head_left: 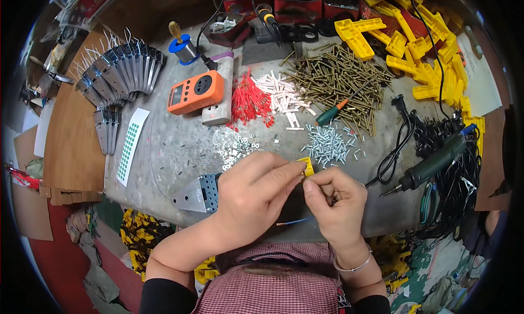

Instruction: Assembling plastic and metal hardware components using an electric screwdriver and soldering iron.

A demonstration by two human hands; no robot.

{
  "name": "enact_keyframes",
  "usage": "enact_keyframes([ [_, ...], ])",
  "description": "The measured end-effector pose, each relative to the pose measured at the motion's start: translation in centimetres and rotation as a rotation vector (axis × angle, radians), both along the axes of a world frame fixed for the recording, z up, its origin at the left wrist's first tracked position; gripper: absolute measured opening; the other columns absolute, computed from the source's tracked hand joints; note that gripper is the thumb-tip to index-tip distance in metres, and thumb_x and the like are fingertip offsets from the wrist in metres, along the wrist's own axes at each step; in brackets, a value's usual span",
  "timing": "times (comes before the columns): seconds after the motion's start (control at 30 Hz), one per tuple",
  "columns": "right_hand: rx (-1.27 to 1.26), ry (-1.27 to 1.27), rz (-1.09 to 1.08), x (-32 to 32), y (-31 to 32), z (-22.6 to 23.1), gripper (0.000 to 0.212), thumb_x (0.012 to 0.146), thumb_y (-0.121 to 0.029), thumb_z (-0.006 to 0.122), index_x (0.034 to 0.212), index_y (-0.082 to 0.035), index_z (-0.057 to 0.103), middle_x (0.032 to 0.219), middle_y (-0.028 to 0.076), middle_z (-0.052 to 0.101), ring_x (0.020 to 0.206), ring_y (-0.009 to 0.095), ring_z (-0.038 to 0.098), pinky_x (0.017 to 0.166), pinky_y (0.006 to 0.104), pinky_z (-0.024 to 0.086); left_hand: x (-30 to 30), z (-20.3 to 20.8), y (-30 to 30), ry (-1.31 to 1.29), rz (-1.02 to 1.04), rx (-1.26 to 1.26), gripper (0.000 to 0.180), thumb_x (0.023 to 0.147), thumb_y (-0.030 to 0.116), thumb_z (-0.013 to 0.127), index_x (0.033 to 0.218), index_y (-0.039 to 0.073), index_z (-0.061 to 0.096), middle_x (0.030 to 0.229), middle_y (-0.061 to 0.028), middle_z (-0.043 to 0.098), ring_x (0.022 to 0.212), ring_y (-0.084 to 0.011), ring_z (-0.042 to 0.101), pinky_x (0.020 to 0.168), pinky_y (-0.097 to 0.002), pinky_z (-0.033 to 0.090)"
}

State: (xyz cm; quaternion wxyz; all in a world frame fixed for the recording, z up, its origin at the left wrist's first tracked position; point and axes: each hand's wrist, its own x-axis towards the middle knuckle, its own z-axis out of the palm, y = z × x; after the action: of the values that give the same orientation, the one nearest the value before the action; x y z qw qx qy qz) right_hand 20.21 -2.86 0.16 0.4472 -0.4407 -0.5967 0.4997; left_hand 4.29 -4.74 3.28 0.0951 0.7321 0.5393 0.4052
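In front of my body both hands meet at a small yellow plastic part (pixel 307 166); most of it is hidden by my fingers. My left hand (pixel 248 191) is closed, with thumb and fingers pinched at the part's near left side. My right hand (pixel 335 202) is curled shut just right of it, thumb against forefinger; what it pinches is hidden. A black cord comes out from behind this hand toward the right. Below the fingers a blue wire end (pixel 297 222) shows. Partly covered by my left hand, a perforated metal housing (pixel 197 195) lies on the grey table (pixel 158 161).
Beyond my hands lie white nuts (pixel 234 150), silver screws (pixel 327 144), red parts (pixel 251 101), white sleeves (pixel 281 90) and long brass-coloured screws (pixel 338 79). An orange meter (pixel 195 92) stands left; a green power screwdriver (pixel 436 161), black cords (pixel 453 188) and yellow housings (pixel 431 57) are right.
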Motion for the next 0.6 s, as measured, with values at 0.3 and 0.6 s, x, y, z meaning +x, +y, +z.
enact_keyframes([
  [0.3,0.021,-0.045,0.085,1.0,0.1,0.4,0.006,0.081,-0.005,0.070,0.085,-0.002,0.066,0.057,0.000,0.049,0.049,0.003,0.040,0.046,0.0227,0.032,-1.5,-0.4,0.1,0.078,-0.161,0.061,0.026,0.067,-0.005,0.071,0.092,-0.002,0.069,0.082,-0.0102,0.062,0.069,-0.0243,0.063,0.059,-0.0306,0.052],
  [0.6,-0.054,0.142,0.143,1.2,0.2,-0.6,0.010,0.083,-0.006,0.072,0.091,0.001,0.069,0.065,-0.001,0.057,0.055,0.002,0.045,0.049,0.0199,0.034,-2.1,0.0,-0.4,-0.847,-0.082,-0.631,0.010,0.081,0.000,0.071,0.090,-0.003,0.067,0.089,-0.0074,0.064,0.083,-0.0140,0.061,0.077,-0.0267,0.050],
])
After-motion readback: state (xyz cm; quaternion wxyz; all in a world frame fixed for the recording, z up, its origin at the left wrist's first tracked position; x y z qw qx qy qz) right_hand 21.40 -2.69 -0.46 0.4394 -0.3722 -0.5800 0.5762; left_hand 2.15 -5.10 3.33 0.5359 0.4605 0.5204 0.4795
